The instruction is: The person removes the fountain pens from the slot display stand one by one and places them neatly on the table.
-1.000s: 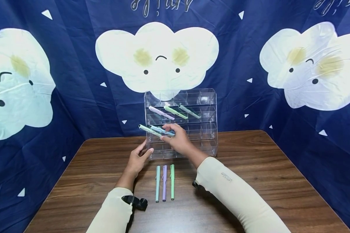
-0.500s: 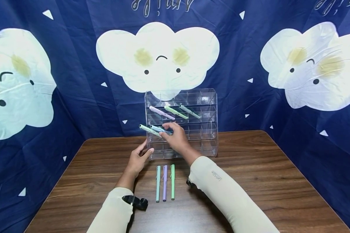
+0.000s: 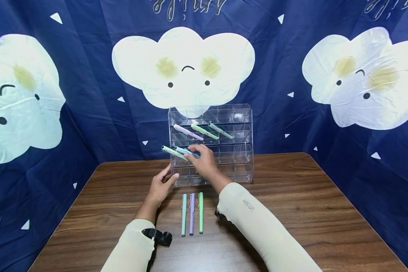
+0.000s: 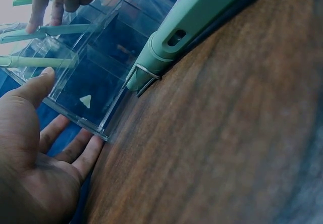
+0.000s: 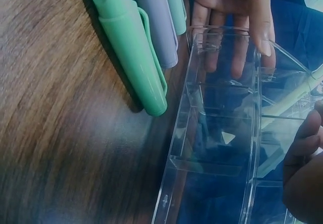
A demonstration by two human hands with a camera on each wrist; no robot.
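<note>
1. A capped blue pen (image 3: 181,150) is located in the third tier down of a clear acrylic display rack (image 3: 243,153), toward its left side; its exact compartment is hidden by fingers
2. Its long axis is tilted, with the cap end raised to the left and the lower end directed down to the right
3. The right hand (image 3: 205,161) is found nearer, reached in from the right, with thumb and index finger set about the pen; whether a firm pinch is made cannot be told
4. The left hand (image 3: 159,187) is placed below and left of the pen, fingers spread along the rack's lower left side, thumb rested at its front edge
5. A pale green pen (image 3: 171,151) is noted just beside the blue pen, nearly parallel
6. One tier higher, a lilac pen (image 3: 188,132), a lime pen (image 3: 205,131) and a grey-green pen (image 3: 220,130) are held aslant
7. In front, an aqua pen (image 3: 184,215), a purple pen (image 3: 192,214) and a bright green pen (image 3: 201,212) are laid side by side on the wooden table (image 3: 292,196)
</note>
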